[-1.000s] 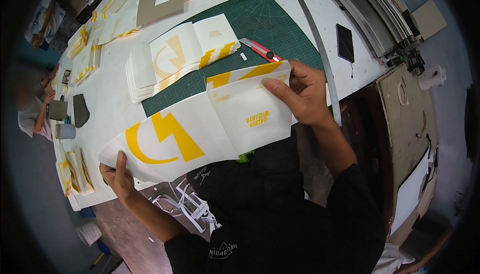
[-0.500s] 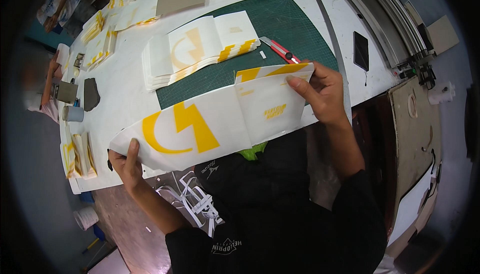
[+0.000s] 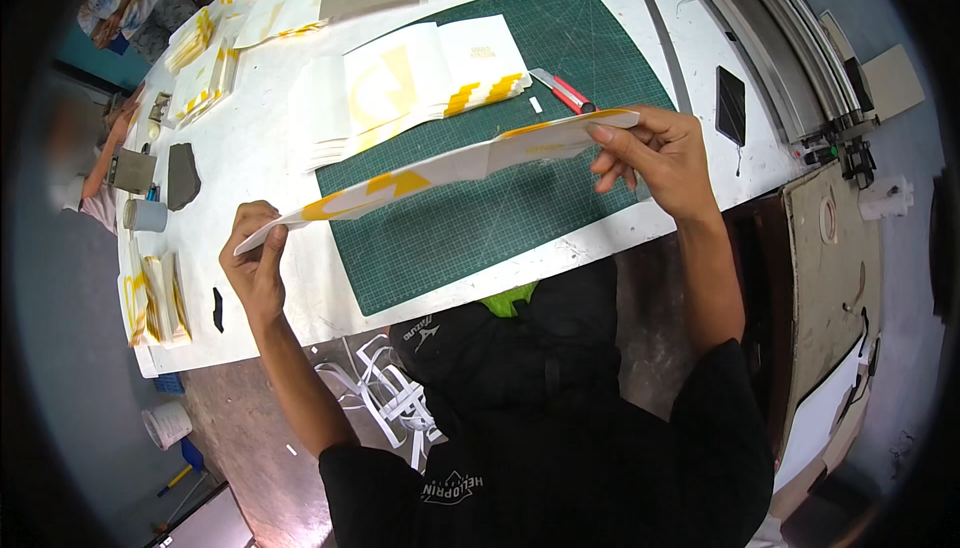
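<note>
Currently a long white sticker sheet with yellow graphics [image 3: 440, 170] is held in the air, nearly edge-on, above the green cutting mat [image 3: 480, 218]. Its near end is pinched between thumb and fingers of the left hand [image 3: 255, 263]; its far end is clamped between thumb and fingertips of the right hand [image 3: 660, 153]. Since only the two ends are gripped, the unsupported middle could sag or crease, and a slack pinch could let one end drop toward the stack of printed sheets [image 3: 420, 83] or the red utility knife [image 3: 562, 91] lying beyond it.
</note>
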{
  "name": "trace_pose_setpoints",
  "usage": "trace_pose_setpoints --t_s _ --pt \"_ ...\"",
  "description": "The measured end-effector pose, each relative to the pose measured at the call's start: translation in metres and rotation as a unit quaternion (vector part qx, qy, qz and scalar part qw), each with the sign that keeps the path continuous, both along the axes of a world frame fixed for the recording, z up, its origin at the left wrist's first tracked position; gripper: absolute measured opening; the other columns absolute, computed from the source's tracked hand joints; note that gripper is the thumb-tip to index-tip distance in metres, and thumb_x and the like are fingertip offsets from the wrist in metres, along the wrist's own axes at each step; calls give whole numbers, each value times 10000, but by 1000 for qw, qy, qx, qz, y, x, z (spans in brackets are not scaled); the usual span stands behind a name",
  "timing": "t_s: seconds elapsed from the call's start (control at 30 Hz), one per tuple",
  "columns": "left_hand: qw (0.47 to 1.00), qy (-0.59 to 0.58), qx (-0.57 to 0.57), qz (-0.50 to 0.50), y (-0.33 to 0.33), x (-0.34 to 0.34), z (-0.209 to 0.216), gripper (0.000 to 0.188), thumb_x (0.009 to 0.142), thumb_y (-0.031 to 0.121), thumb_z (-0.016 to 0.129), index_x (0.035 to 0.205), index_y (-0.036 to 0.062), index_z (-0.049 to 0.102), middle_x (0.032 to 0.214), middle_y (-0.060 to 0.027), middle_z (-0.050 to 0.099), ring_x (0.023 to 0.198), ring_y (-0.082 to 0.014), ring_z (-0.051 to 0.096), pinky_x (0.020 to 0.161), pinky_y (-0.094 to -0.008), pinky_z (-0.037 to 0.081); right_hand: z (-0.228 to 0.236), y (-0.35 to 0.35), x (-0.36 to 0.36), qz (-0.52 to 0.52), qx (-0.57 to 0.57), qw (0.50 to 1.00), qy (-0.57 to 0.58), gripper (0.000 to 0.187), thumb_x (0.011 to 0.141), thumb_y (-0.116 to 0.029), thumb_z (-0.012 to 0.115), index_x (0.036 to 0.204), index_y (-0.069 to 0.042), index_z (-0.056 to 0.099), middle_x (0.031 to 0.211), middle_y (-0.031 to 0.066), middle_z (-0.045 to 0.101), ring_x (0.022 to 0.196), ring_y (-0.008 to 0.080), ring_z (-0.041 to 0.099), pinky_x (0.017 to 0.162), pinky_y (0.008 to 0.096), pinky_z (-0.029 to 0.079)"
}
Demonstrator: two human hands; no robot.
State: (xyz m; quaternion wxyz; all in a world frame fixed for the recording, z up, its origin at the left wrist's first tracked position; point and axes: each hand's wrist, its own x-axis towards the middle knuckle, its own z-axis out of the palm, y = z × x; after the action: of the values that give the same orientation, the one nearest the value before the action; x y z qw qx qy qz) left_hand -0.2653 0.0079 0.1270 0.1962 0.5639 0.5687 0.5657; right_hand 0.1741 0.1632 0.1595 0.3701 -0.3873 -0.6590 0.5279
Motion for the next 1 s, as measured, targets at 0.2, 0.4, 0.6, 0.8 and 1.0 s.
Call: trace_pose_setpoints --t_s 0.2,0.4,0.6,0.8,1.0 --pt "999 -13 35 -4 1 1 -9 119 913 103 819 905 24 731 944 -62 612 958 -200 548 833 -325 441 -7 -3 7 13 -33 998 42 299 1007 -172 730 1196 60 736 979 233 786 788 227 805 516 217 560" --pt "999 -14 41 -9 -2 -2 -8 119 914 111 822 917 28 736 939 -59 610 970 -204 548 857 -338 443 -6 -4 7 41 -40 996 69 316 1009 -179 721 1201 71 728 1059 248 775 951 257 795 653 271 626" --pt "972 188 135 32 -10 3 -3 212 754 -48 768 948 38 769 939 -98 620 919 -249 573 801 -365 463 -17 5 23 146 -76 946 279 357 1017 -178 611 1184 120 715 1183 250 739 1074 268 743 961 353 583" --pt "846 525 87 -2 -43 -3 -57 651 499 -32 655 1109 133 813 1123 -98 673 1030 -318 610 917 -483 485 -105 2 22 69 -67 995 9 191 955 -60 734 1119 25 779 968 109 793 870 108 715 781 251 555" --pt "838 543 0 -46 -57 -4 -100 640 580 -24 705 1188 157 781 1270 -59 665 1115 -305 590 965 -494 468 -139 -16 1 36 -199 977 -73 206 946 -45 736 1140 4 782 979 118 798 827 100 722 726 246 560"
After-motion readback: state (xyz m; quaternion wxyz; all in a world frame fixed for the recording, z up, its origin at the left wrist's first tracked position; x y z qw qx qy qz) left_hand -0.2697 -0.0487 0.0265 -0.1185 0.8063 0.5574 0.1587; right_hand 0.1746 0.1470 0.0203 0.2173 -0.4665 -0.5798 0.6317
